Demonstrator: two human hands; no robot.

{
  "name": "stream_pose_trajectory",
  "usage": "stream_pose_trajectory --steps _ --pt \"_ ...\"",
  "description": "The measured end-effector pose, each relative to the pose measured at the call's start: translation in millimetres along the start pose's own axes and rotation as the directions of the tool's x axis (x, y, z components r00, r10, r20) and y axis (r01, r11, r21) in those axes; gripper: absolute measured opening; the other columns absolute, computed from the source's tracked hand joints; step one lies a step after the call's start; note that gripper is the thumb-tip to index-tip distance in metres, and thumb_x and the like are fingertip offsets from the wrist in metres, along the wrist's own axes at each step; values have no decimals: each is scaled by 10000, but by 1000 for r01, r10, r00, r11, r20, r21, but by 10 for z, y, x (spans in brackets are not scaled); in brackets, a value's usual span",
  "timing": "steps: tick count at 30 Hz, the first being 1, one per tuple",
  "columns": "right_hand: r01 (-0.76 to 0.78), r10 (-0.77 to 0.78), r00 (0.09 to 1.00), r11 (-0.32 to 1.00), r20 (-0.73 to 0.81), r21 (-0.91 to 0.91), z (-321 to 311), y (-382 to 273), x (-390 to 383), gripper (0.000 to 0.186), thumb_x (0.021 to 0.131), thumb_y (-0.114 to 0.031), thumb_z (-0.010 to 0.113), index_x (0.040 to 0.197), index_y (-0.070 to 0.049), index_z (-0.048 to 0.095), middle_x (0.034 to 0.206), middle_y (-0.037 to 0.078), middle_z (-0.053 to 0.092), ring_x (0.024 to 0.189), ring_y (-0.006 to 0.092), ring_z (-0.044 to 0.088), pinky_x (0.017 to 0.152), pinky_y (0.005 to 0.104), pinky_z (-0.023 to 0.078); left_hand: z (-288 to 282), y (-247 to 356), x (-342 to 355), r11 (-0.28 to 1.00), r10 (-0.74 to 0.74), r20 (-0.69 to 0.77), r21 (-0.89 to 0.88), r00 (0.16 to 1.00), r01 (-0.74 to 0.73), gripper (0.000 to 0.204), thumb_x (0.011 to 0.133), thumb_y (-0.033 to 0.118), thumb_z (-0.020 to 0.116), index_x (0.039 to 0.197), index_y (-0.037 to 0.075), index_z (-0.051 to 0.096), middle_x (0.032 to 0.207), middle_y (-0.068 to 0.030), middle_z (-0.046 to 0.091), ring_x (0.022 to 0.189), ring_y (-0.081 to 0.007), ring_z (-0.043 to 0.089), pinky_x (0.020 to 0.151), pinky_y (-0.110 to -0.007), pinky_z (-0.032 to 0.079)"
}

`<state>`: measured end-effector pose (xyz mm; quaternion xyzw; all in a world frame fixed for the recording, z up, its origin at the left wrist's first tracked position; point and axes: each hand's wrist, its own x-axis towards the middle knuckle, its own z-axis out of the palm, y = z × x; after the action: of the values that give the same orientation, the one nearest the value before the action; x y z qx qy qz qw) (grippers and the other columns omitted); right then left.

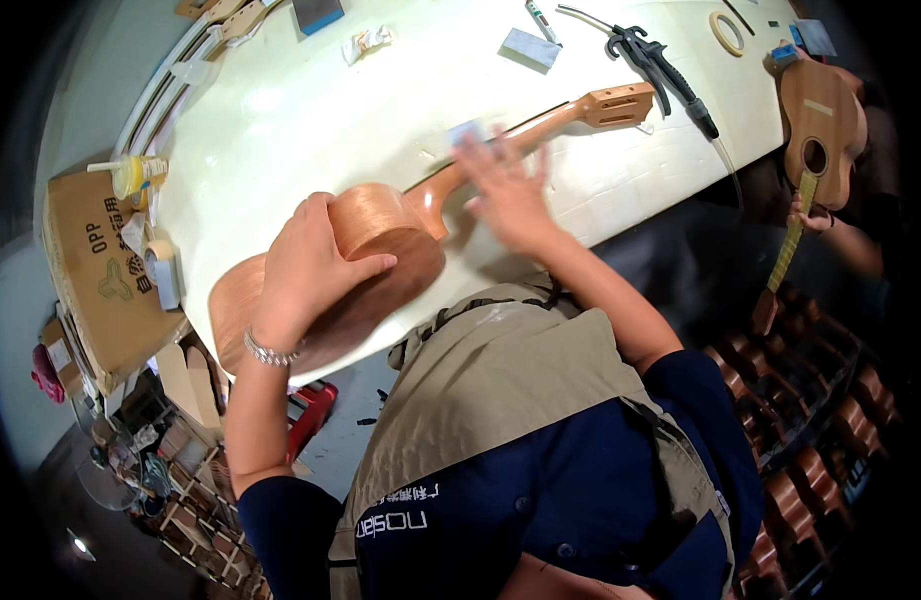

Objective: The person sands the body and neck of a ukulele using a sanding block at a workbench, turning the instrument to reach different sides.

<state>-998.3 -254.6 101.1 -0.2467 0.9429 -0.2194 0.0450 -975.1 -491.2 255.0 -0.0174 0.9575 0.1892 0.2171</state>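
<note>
A small wooden ukulele (385, 225) rests on its side on the pale worktable, its neck reaching up and right to a slotted headstock (620, 104). My left hand (315, 265) grips the body at the waist, thumb along one face and fingers over the side. Over the neck, my right hand (510, 190) is smeared by motion, with its fingers seemingly spread. At its fingertips is a blurred pale blue pad (467, 132); whether the fingers hold it cannot be made out.
On the worktable (280, 140) lie a black air blow gun (650, 60) with a hose, a grey block (529, 48), a marker (543, 22), and a tape roll (726, 34). A cardboard box (110, 270) stands left. At right, another person holds a ukulele (825, 120). Wooden bodies (810, 490) fill racks below.
</note>
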Motion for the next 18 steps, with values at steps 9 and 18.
stream_pose_trajectory --steps 9,18 --pt "208 -240 963 951 124 230 -292 -419 -394 507 941 -362 425 1417 -195 371 1496 -27 300 1421 210 146 1070 640 -40 465 262 -350 990 56 -424 140 904 4 779 583 409 818 1128 -35 483 1002 -182 541 941 -346 505 826 -406 408" --pt "29 -36 997 994 -70 -102 -203 330 -173 647 880 -372 531 1456 -216 279 1514 -17 268 1407 129 192 1100 598 -43 690 433 -595 980 55 -498 191 865 47 784 605 385 820 1172 -13 452 1036 -181 517 978 -354 495 846 -425 395"
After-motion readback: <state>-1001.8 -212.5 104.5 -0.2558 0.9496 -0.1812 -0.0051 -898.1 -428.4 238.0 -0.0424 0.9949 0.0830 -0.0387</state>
